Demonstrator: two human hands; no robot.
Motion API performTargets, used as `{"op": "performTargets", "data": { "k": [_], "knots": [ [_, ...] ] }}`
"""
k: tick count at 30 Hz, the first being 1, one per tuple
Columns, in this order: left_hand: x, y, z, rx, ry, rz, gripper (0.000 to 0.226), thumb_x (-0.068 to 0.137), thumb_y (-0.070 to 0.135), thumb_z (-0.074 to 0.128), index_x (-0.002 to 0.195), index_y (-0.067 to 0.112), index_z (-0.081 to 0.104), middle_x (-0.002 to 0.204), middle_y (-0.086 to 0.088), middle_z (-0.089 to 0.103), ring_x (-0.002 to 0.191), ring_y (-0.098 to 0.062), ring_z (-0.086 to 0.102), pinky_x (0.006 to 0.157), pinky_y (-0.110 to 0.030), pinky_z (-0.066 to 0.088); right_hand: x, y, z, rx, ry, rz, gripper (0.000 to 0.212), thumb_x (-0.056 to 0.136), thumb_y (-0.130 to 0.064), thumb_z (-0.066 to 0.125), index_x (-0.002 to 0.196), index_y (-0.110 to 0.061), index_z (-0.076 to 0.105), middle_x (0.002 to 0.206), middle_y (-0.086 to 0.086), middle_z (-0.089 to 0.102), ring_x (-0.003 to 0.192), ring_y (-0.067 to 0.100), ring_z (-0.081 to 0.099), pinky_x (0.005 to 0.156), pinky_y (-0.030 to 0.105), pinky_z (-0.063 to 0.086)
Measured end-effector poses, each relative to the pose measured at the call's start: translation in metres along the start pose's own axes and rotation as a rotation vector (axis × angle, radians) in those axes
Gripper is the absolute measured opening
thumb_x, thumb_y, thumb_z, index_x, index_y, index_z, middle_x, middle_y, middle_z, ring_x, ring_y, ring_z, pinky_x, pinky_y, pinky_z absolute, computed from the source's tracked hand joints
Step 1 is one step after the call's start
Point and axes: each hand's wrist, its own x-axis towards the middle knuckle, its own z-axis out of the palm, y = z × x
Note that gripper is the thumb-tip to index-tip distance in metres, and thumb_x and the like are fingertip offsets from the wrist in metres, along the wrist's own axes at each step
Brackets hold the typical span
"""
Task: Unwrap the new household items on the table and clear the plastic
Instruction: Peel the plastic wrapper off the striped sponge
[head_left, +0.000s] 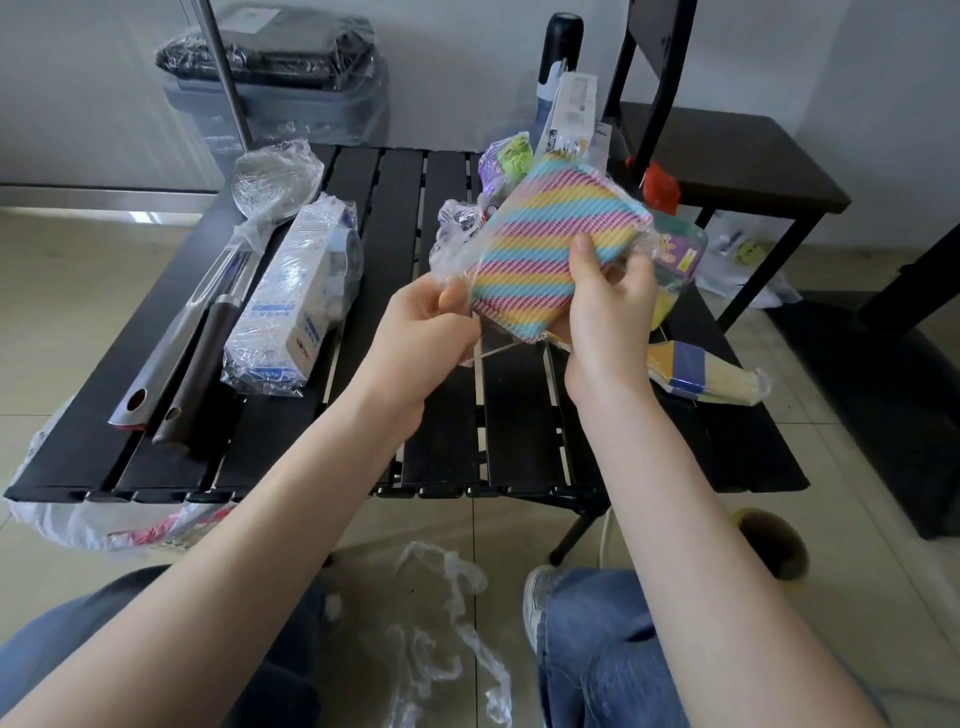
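Mid-frame above the black slatted bench, our right hand grips the rainbow-striped woven sponge pad; left hand pinches its clear plastic film. Hard yank could fling the pad.

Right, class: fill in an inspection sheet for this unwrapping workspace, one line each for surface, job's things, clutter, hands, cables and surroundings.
Surface: black slatted table, low, in front of the seated person.
Job's things: rainbow striped sponge, held up, partly in clear film; wrapped ladle; wrapped box; wrapped brush.
Clutter: loose plastic wrap on the floor; white bag under the table edge.
Hands: left hand pinches the film; right hand grips the sponge.
Cables: nothing seen.
Surroundings: black chair; wrapped grey bin; tiled floor.
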Motion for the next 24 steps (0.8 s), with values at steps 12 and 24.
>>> {"op": "performTargets", "data": {
  "k": [12, 24],
  "knots": [
    [0.022, 0.006, -0.036, -0.606, 0.097, -0.238, 0.023, 0.087, -0.002, 0.034, 0.104, -0.001, 0.049, 0.102, -0.016, 0.066, 0.074, -0.016, 0.071, 0.063, -0.027, 0.057, 0.007, -0.017, -0.018, -0.019, -0.33, 0.361, 0.015, 0.1, -0.019, 0.049, 0.099, -0.018, 0.064, 0.094, -0.002, 0.07, 0.086, 0.013, 0.069, 0.068, 0.029, 0.058],
    [0.023, 0.018, -0.045, -0.556, 0.187, -0.027, 0.023, 0.102, 0.011, 0.041, 0.122, 0.007, 0.032, 0.084, -0.007, 0.072, 0.067, -0.016, 0.071, 0.059, -0.027, 0.057, 0.008, -0.034, -0.03, -0.053, -0.761, 0.475, 0.021, 0.096, -0.015, 0.049, 0.107, -0.02, 0.066, 0.086, -0.005, 0.074, 0.074, 0.008, 0.071, 0.064, 0.02, 0.057]
  ]
}}
